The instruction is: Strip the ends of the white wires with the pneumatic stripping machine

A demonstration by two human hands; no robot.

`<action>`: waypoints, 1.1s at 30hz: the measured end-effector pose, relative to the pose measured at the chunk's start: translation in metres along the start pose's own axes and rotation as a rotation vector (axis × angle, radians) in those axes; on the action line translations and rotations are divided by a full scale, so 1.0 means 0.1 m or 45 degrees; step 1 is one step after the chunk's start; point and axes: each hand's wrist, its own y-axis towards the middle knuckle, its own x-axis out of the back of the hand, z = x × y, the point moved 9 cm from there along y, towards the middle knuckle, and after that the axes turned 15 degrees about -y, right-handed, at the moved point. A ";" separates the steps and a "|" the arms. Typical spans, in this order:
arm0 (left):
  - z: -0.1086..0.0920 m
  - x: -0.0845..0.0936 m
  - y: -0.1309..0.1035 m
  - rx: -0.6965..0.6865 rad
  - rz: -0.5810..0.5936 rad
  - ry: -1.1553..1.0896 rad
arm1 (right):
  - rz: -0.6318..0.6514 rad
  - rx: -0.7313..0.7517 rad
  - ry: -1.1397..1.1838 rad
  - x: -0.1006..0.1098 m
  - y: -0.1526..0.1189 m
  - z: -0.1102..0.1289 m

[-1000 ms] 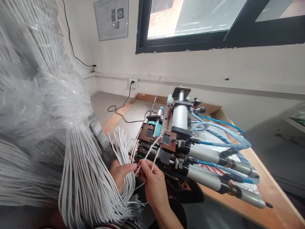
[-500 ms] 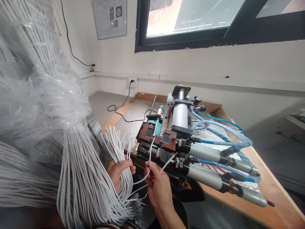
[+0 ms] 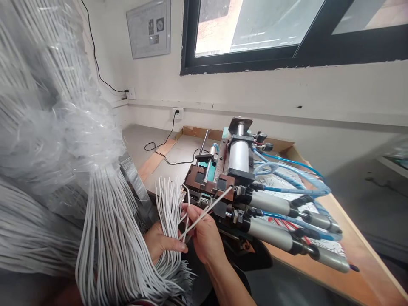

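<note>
My left hand point(image 3: 162, 242) is wrapped round a bundle of white cables point(image 3: 168, 208), its thumb across the front and the cut ends pointing up. Close beside it on the right, my right hand point(image 3: 204, 231) pinches a few loose white cables point(image 3: 208, 208); two of them slant up to the right in front of the machine. The machine point(image 3: 223, 185), with brown blocks and silver air cylinders, stands just beyond my right hand. Long white cables point(image 3: 111, 242) hang down to the left of my left hand.
Plastic-wrapped cable bundles point(image 3: 92, 131) fill the left side. Blue air hoses point(image 3: 293, 182) curve over the wooden-edged table point(image 3: 357, 250) on the right. A black power cord point(image 3: 165, 159) lies behind the machine. A window point(image 3: 255, 34) and a framed sheet point(image 3: 149, 29) are above.
My right hand has moved left, closer to my left hand. The cable it held at the machine's slot has been drawn back. The bundle in my left hand now stands more upright.
</note>
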 end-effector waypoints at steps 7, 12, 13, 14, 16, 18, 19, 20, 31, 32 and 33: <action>-0.05 0.16 0.07 -0.077 -0.077 -0.148 | -0.199 0.234 -0.208 0.30 -0.16 -0.07; -0.02 0.25 0.10 -0.054 -0.189 -0.239 | -0.283 0.159 -0.380 0.47 -0.27 -0.33; -0.01 0.25 0.10 -0.052 -0.191 -0.242 | -0.284 0.150 -0.391 0.49 -0.28 -0.36; -0.01 0.24 0.10 -0.052 -0.190 -0.242 | -0.285 0.142 -0.395 0.50 -0.29 -0.39; -0.01 0.23 0.10 -0.051 -0.182 -0.239 | -0.288 0.137 -0.378 0.51 -0.29 -0.41; -0.01 0.22 0.10 -0.055 -0.176 -0.233 | -0.283 0.135 -0.342 0.51 -0.28 -0.41; -0.01 0.22 0.10 -0.057 -0.177 -0.229 | -0.275 0.135 -0.322 0.51 -0.27 -0.40; -0.01 0.22 0.10 -0.057 -0.180 -0.223 | -0.265 0.133 -0.304 0.50 -0.26 -0.39; -0.03 0.20 0.08 -0.065 -0.196 -0.209 | -0.224 0.040 -0.218 0.41 -0.26 -0.29; -0.04 0.20 0.07 -0.070 -0.197 -0.203 | -0.226 0.047 -0.239 0.42 -0.26 -0.28; -0.04 0.20 0.07 -0.076 -0.195 -0.195 | -0.228 0.063 -0.281 0.43 -0.25 -0.28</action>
